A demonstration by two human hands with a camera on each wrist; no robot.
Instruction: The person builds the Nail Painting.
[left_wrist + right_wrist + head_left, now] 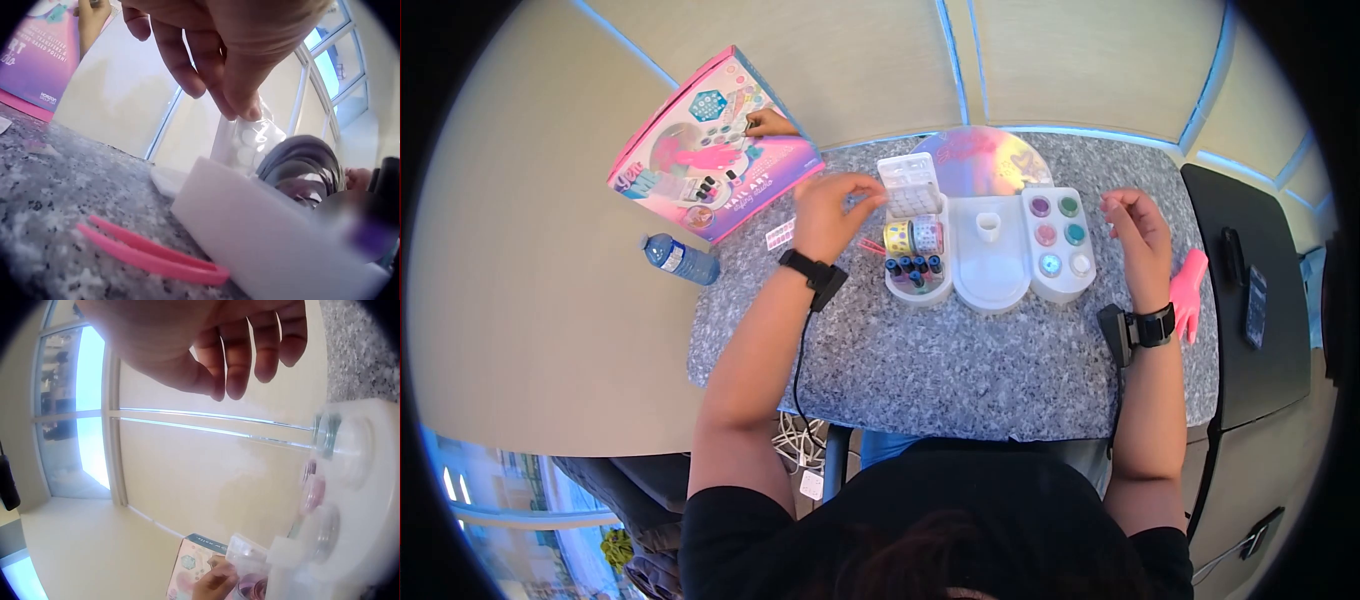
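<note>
With thumb and fingertips my left hand (832, 215) pinches the edge of a clear plastic tray (910, 178) with small compartments. The tray stands upright at the back of the left section of a white organizer (992, 280). In that section sit a yellow patterned roll (897, 237), a paler roll (928, 235) and several nail polish bottles (915, 268) with dark caps. My right hand (1142, 240) hovers beside the organizer's right section, fingers loosely bent and holding nothing. That section holds several small glitter pots (1046, 234). Pink tweezers (156, 256) lie beside the organizer in the left wrist view.
A nail art box (720, 150) stands at the back left, near a water bottle (680, 258) and a sticker sheet (781, 235). Behind the organizer is a shiny round-edged panel (1000, 160). A pink model hand (1189, 290) lies at the right edge of the speckled table (960, 370).
</note>
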